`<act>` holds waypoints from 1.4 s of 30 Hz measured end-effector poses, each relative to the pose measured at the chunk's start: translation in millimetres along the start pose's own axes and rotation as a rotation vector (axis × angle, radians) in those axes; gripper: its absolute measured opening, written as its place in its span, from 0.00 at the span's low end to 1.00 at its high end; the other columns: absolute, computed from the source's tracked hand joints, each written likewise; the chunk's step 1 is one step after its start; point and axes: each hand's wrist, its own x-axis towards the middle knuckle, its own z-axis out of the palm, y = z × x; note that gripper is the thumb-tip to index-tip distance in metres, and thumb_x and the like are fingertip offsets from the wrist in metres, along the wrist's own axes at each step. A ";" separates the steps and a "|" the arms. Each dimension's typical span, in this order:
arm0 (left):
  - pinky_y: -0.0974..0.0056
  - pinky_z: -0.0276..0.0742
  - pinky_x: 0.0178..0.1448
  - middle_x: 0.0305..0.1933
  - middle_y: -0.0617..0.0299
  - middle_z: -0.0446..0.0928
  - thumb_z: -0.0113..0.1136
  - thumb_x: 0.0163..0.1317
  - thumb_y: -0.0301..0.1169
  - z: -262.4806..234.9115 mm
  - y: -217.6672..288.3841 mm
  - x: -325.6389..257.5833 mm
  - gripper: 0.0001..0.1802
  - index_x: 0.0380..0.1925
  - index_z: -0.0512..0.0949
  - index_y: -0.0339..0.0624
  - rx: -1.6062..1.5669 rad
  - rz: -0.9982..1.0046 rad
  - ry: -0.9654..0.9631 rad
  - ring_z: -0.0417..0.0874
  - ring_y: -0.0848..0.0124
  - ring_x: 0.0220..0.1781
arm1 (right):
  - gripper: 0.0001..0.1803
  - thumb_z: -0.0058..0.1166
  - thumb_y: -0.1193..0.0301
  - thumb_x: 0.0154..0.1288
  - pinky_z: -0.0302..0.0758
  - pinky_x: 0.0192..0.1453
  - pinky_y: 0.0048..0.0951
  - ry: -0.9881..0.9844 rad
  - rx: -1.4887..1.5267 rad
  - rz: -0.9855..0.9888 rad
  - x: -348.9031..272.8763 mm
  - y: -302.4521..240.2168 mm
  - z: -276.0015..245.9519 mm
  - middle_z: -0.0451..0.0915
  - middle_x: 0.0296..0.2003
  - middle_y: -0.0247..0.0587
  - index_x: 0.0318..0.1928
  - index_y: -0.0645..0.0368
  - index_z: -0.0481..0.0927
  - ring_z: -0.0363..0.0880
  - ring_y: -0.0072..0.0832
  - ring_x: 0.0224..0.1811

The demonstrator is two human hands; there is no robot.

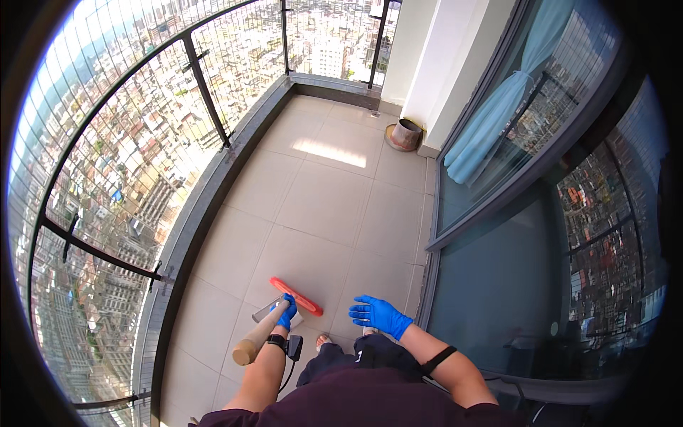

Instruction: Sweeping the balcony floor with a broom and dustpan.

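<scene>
My left hand, in a blue glove, is closed round the beige pole of a long-handled floor tool. The pole's round end points up toward me. Below the hand, a narrow red bar-shaped head lies across the tiles; whether it is a broom, mop or squeegee I cannot tell. A greyish piece shows beside the hand, partly hidden by it. My right hand, also blue-gloved, is held out over the floor with its fingers stretched and holds nothing.
A tiled balcony floor stretches ahead. Along the left runs a low dark ledge with a black railing and wire mesh. An empty pot on a saucer stands by the white wall. Glass sliding doors line the right side.
</scene>
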 end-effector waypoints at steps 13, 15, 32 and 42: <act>0.42 0.44 0.51 0.48 0.52 0.60 0.35 0.54 0.39 90.8 -51.7 -22.5 0.10 0.28 0.63 0.48 -2.599 -0.641 0.109 0.59 0.56 0.53 | 0.04 0.38 0.74 0.50 0.61 0.12 0.17 -0.140 -0.333 0.325 83.1 10.2 43.5 0.63 0.12 0.33 0.23 0.59 0.61 0.61 0.19 0.09; 0.43 0.48 0.50 0.40 0.54 0.66 0.38 0.52 0.32 55.5 -66.5 -61.5 0.09 0.15 0.63 0.46 -2.900 -1.099 0.060 0.60 0.58 0.53 | 0.08 0.38 0.70 0.55 0.60 0.11 0.13 0.017 -0.198 0.382 52.6 -14.3 32.7 0.60 0.12 0.30 0.24 0.59 0.58 0.58 0.15 0.10; 0.38 0.38 0.53 0.46 0.51 0.64 0.36 0.53 0.37 111.8 -161.0 -167.7 0.11 0.23 0.66 0.46 -2.950 -1.007 0.089 0.59 0.55 0.53 | 0.09 0.39 0.67 0.55 0.62 0.13 0.15 0.306 -0.180 0.062 -116.0 -64.3 -88.3 0.63 0.15 0.34 0.30 0.60 0.61 0.60 0.17 0.11; 0.52 0.60 0.50 0.53 0.55 0.56 0.37 0.55 0.42 138.2 -254.9 -193.2 0.24 0.50 0.54 0.42 -3.233 -1.049 0.827 0.63 0.59 0.49 | 0.09 0.37 0.68 0.56 0.63 0.12 0.14 0.342 -0.021 0.014 -120.9 -142.7 -146.8 0.64 0.13 0.33 0.25 0.61 0.61 0.61 0.17 0.09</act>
